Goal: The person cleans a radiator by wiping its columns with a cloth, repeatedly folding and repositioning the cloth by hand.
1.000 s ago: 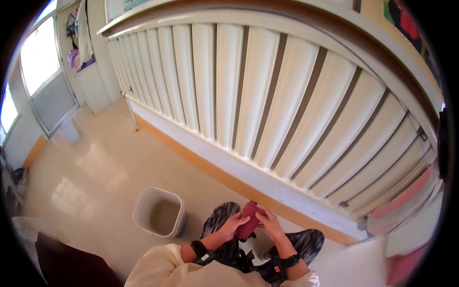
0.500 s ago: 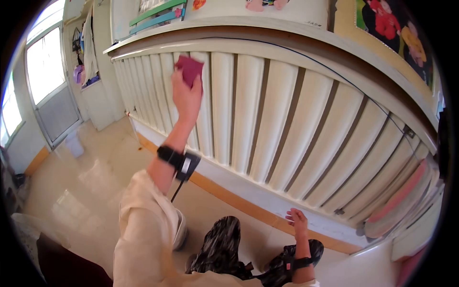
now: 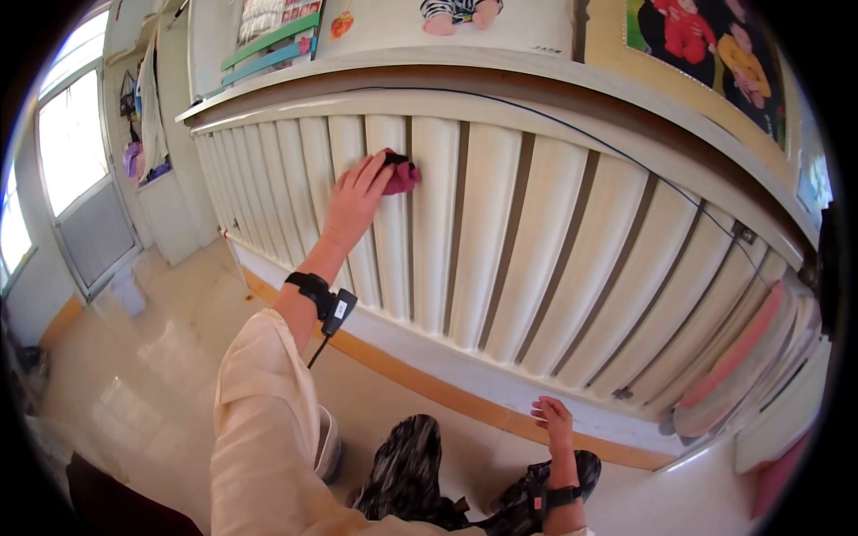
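My left hand (image 3: 357, 192) is closed on a dark red cloth (image 3: 405, 177) with a black patch at its top. The cloth is bunched and lies against the upper part of the cream radiator (image 3: 436, 223), over its upright columns. A black band with a small box sits round my left wrist. Lower right, my right hand (image 3: 554, 422) hangs above my knee, its fingers loosely bent and apart, with nothing in them. It touches neither the radiator nor the cloth.
Above the radiator runs a ledge (image 3: 500, 61), with a thin dark cable (image 3: 590, 129) below its edge. Pictures (image 3: 706, 54) stand behind it. Flat round-edged items (image 3: 733, 366) lean at the right end. A door (image 3: 85, 179) and a pale bin (image 3: 128, 293) are at the left.
My left hand has moved the cloth right and slightly down across the radiator columns. The cloth, flatter before, is now bunched. The view has shifted a little; my right hand stays by my knee.
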